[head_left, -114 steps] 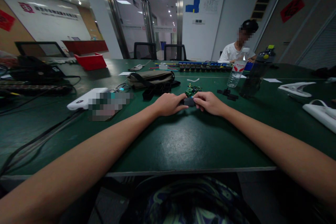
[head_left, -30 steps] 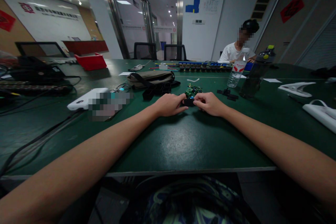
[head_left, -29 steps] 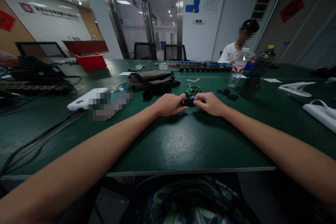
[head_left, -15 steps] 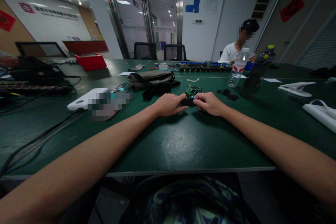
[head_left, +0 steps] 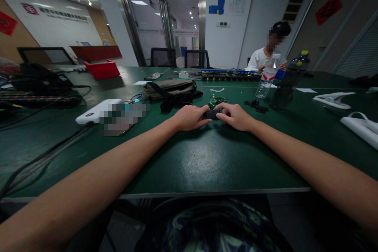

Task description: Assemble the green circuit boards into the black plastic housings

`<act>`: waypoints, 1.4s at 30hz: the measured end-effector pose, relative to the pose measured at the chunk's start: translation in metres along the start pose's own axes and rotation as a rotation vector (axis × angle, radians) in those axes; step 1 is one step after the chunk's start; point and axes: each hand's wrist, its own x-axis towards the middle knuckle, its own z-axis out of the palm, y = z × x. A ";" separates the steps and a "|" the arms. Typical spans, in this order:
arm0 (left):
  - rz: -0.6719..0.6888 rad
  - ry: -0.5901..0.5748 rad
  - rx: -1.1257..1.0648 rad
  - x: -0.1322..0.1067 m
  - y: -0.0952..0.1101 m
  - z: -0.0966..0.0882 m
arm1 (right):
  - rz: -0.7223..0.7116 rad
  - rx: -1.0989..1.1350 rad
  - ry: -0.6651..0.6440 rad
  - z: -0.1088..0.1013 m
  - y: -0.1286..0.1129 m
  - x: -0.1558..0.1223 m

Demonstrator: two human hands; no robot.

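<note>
Compared with half a second ago, the right hand (head_left: 237, 117) has been shifted: its index finger is now extended over the far edge of the dark grey, rectangular, plastic-looking block (head_left: 212, 114), and its thumb is spread lower, at the block's right end. A paler, broader face of the block is now presented, so a slight turn is inferred. The left hand (head_left: 189, 118) has been kept in place, its grip clamped on the block's left end; the block is judged to be steadied there while the right hold is adjusted. Whether the right grip is fully closed cannot be told. The block is held between both hands, just in front of a cluster of green circuit boards (head_left: 215, 101). On the dark green, smooth-topped table (head_left: 201, 169), small flat black pieces (head_left: 260, 109) are noted to the right, near a clear plastic bottle with a red-and-white label (head_left: 265, 80). To the left, an olive-grey fabric pouch (head_left: 169, 89) and a glossy white rectangular device (head_left: 99, 111) are laid. Beyond, a white-shirted person (head_left: 261, 60) is seated, and steel-framed glass doors (head_left: 186, 15) are seen.
</note>
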 end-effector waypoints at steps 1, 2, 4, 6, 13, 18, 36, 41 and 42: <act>-0.002 -0.006 0.002 0.000 0.000 0.000 | -0.005 0.001 -0.006 0.000 0.000 0.000; -0.004 -0.010 0.005 0.000 0.000 0.001 | -0.009 0.003 -0.014 0.001 0.000 0.000; -0.008 -0.008 0.011 0.000 -0.001 0.001 | -0.012 0.007 -0.028 0.001 0.000 -0.001; -0.008 0.000 0.013 0.000 0.000 0.001 | -0.015 -0.004 -0.042 0.001 0.001 -0.001; -0.002 -0.002 -0.006 -0.001 0.001 0.000 | -0.039 -0.065 -0.032 0.001 0.003 0.001; -0.002 -0.007 -0.020 -0.001 0.001 0.000 | -0.046 -0.085 -0.033 0.000 0.003 0.000; -0.008 0.000 -0.039 -0.001 0.001 -0.001 | -0.048 -0.094 -0.032 0.001 0.003 0.000; -0.005 0.000 -0.039 -0.001 0.002 -0.002 | -0.047 -0.091 -0.031 0.001 0.003 0.000; -0.006 -0.003 -0.038 -0.001 0.002 -0.002 | -0.048 -0.091 -0.030 0.001 0.003 0.000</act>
